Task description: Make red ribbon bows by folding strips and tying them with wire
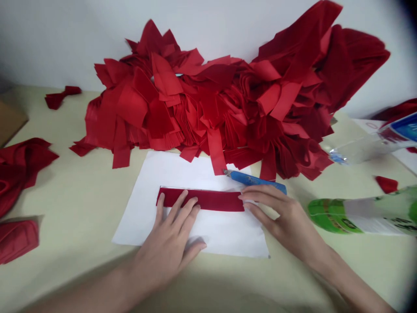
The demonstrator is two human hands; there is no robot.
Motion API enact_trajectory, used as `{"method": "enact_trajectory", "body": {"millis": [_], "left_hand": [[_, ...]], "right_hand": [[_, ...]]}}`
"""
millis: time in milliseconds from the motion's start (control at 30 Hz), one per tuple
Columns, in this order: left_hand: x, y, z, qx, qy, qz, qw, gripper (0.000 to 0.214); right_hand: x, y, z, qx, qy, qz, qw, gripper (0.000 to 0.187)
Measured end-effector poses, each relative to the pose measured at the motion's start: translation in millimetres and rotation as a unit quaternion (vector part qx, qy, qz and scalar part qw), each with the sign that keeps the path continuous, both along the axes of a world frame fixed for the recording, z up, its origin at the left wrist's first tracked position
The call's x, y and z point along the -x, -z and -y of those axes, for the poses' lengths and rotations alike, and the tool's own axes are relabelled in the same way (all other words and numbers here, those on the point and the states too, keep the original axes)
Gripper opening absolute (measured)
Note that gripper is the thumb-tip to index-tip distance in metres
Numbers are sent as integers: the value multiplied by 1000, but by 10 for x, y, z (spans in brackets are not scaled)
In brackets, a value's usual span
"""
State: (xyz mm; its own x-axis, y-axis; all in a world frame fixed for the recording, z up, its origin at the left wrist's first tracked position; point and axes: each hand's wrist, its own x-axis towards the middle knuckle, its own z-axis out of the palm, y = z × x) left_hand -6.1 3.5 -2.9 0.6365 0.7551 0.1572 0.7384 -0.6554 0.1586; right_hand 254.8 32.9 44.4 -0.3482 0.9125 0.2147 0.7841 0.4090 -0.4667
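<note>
A long strip of dark red fabric [202, 200] lies flat across a white paper sheet [192, 204]. My left hand [166, 239] rests on the strip's left half, fingers spread and pressing down. My right hand [280, 215] is at the strip's right end, with its fingertips at the edge and holding nothing. Just above those fingers, a blue utility knife [256, 181] lies with its metal tip pointing left, at the paper's top edge. A large heap of red fabric scraps [208, 100] stands behind the paper, and some of its pieces overlap the sheet's far edge.
A green and white plastic bottle [358, 213] lies on its side at the right, with a clear plastic package [358, 145] behind it. Folded red cloth [19, 169] sits at the left edge of the pale table [74, 208], and loose red scraps [386, 184] lie about.
</note>
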Motion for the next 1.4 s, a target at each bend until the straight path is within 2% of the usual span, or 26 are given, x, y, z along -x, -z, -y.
{"method": "enact_trajectory", "body": {"millis": [100,233,667,1100,1400], "left_hand": [[-7,-13,2,4,-4,4,1000,54],[-9,-25,0,10,-3,3,1000,54],[-4,-24,6,18,-8,-9,1000,54],[-4,-6,8,26,-15,2,1000,55],[-7,-30,1,36,-17,11,999,54]], "right_hand": [[-16,144,81,-24,-28,32,999,18],[-16,225,102,-46,-23,45,998,18],[-20,257,127,-69,-4,-20,997,8],[-39,239,115,-90,-27,11,996,10],[-54,251,123,-72,-29,19,997,11]]}}
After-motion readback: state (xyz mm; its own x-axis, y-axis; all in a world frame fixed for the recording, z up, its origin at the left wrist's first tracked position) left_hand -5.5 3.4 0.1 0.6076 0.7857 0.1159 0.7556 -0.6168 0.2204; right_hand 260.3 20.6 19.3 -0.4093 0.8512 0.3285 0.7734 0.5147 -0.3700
